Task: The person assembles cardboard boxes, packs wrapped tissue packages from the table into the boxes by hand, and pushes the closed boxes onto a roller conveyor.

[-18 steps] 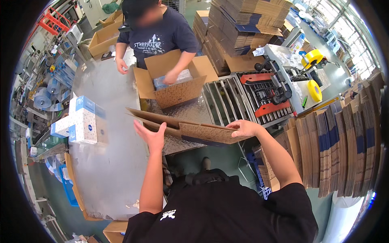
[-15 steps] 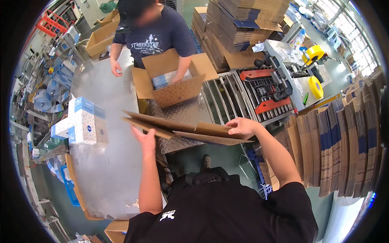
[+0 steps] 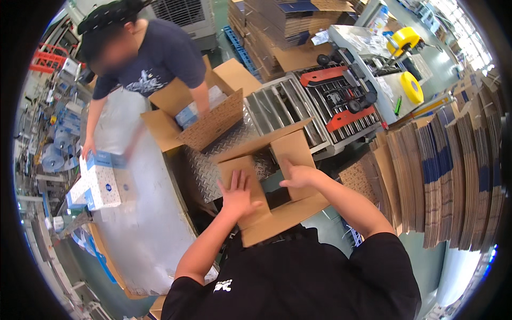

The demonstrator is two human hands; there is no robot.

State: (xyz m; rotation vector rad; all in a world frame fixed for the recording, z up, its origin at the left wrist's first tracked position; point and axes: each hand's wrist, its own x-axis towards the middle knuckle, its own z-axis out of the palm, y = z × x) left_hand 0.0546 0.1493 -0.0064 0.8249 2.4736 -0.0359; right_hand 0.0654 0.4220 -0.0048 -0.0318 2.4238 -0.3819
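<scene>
A brown cardboard box (image 3: 282, 221) stands opened out in front of my body, its flaps spread around a gap in the middle. My left hand (image 3: 240, 198) lies with spread fingers on the left flap. On the right flap rests my right hand (image 3: 300, 177), thumb and index finger apart, gripping nothing. Just beyond stands another open carton (image 3: 210, 128) with white-and-blue packages (image 3: 188, 116) inside. A co-worker (image 3: 160, 53) has one arm in that carton and the other hand (image 3: 88, 149) on a white-and-blue box (image 3: 103, 184).
A metal table (image 3: 144, 229) runs along my left. Beneath the cartons is a diamond-plate surface (image 3: 205, 176), joined to a roller conveyor (image 3: 274, 104) with a red-and-black machine (image 3: 341, 98). Flattened cartons (image 3: 448, 181) line the right side; yellow tape rolls (image 3: 412, 87) sit beyond.
The folded cardboard between my hands has opened into a box, and both hands have moved onto its flaps. The co-worker has leaned left and reached to the white-and-blue box.
</scene>
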